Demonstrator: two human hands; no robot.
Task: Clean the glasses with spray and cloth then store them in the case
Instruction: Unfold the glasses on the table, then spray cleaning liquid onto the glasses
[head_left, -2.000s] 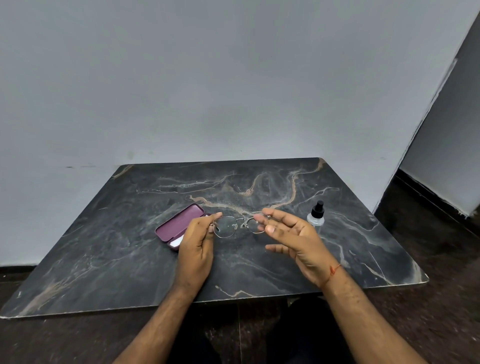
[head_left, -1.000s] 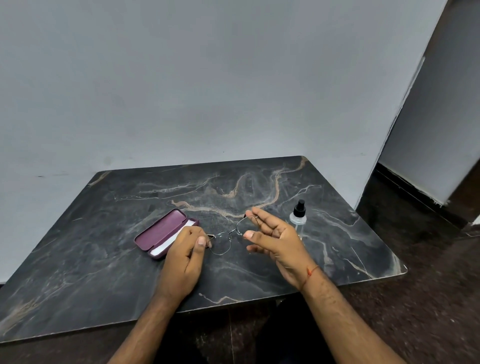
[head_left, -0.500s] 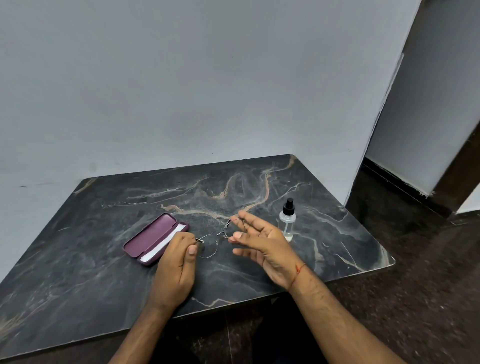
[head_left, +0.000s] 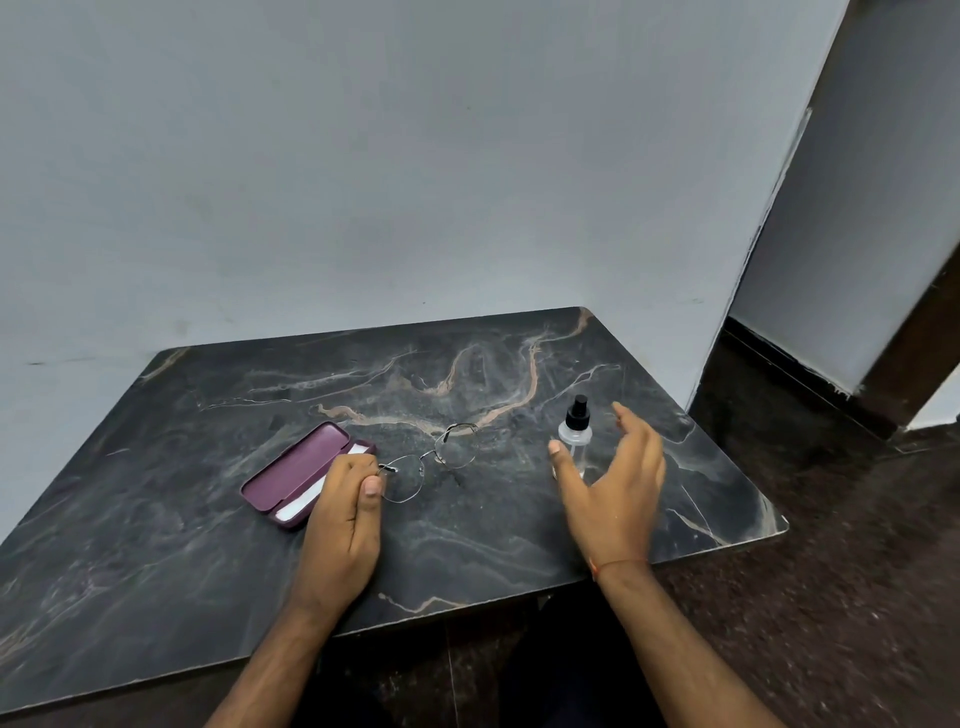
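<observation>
Thin metal-framed glasses (head_left: 431, 460) hover just over the dark marble table (head_left: 208, 545). My left hand (head_left: 343, 519) pinches their left end between thumb and fingers. An open maroon case (head_left: 296, 467) lies just left of that hand, with a white cloth (head_left: 306, 501) inside, partly hidden by my fingers. A small clear spray bottle (head_left: 574, 434) with a black nozzle stands at the right. My right hand (head_left: 613, 483) is spread open around it, thumb on its left and fingers on its right, and grips nothing.
A grey wall rises right behind the table. The table's right edge (head_left: 727, 452) drops to a dark floor beside a wall corner and doorway.
My right hand has let go of the glasses' right end and moved right to the spray bottle. My left hand still holds the glasses. The view has shifted.
</observation>
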